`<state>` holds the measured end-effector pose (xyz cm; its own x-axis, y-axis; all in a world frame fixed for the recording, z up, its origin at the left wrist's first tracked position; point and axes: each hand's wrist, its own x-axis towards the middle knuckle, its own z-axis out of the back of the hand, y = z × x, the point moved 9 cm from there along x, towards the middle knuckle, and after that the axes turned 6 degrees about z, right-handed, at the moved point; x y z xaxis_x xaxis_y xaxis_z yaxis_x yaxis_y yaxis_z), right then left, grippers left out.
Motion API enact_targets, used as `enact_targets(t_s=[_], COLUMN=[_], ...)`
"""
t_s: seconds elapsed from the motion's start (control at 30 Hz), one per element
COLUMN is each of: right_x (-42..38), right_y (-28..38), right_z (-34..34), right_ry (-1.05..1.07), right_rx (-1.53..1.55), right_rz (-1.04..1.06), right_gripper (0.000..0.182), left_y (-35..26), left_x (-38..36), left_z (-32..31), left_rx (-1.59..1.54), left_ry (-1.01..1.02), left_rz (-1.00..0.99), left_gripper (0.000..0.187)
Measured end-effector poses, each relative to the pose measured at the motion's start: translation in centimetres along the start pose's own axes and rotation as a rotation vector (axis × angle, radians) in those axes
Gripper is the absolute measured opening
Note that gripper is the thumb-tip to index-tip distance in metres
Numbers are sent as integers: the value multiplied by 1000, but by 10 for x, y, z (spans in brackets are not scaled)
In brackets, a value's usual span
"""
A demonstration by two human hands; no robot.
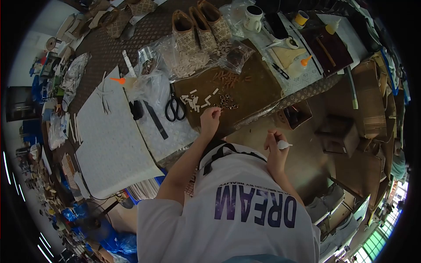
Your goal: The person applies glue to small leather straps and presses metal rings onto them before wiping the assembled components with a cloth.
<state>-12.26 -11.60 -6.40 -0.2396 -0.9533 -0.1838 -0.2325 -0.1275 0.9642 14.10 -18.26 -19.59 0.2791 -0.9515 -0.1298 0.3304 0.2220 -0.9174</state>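
1. The desk (131, 35) fills the upper half of the frame, patterned brown and crowded with materials.
2. A big white textured sheet (109, 140) lies across the left middle of the frame, reaching down to the desk's near edge.
3. A brown work mat (258, 90) sits at centre, just above the person's hands.
4. A pair of woven shoes (199, 26) stands at top centre, side by side, with clear plastic bags (175, 61) of pale pieces just below them.
5. A white mug (253, 18) stands at top, right of the shoes.
6. Black-handled scissors (174, 105) lie just left of the mat, blades pointing up the frame.
7. The left hand (210, 120) reaches onto the mat's lower left part; its grip is pinched nearly shut at the fingertips, but whether it has hold of a piece is too small to tell.
8. The right hand (276, 151) hangs below the mat's edge, off the desk, right of centre; its grip is curled snugly around a small white bottle (283, 144), tip pointing right.
9. Small white pieces (193, 100) lie scattered on the mat just left of the left fingertips, beside a cluster of tiny dark bits (228, 103).
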Motion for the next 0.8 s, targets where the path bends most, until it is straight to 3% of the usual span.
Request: enact_targets(t_s=[0.13, 0.27, 0.37, 0.57, 0.67, 0.8], right_x=[2, 1, 2, 2, 2, 2], right_y=[-2, -2, -1, -2, -5, -6], right_z=[3, 4, 2, -2, 4, 8], right_ry=[-14, 12, 0, 6, -14, -46], right_rx=[-9, -55, -21, -47, -36, -6], right_rz=[-14, -32, -31, -55, -52, -54], right_gripper=[17, 20, 20, 19, 18, 18], left_y=[14, 31, 40, 46, 36, 71], left_x=[22, 45, 65, 82, 80, 97], left_z=[37, 100, 105, 106, 109, 113], left_rx=[50, 383, 442, 494, 401, 60], left_ry=[-154, -374, -273, -217, -166, -120], left_rz=[33, -65, -131, 6, 82, 81], left_gripper=[12, 11, 11, 15, 16, 20])
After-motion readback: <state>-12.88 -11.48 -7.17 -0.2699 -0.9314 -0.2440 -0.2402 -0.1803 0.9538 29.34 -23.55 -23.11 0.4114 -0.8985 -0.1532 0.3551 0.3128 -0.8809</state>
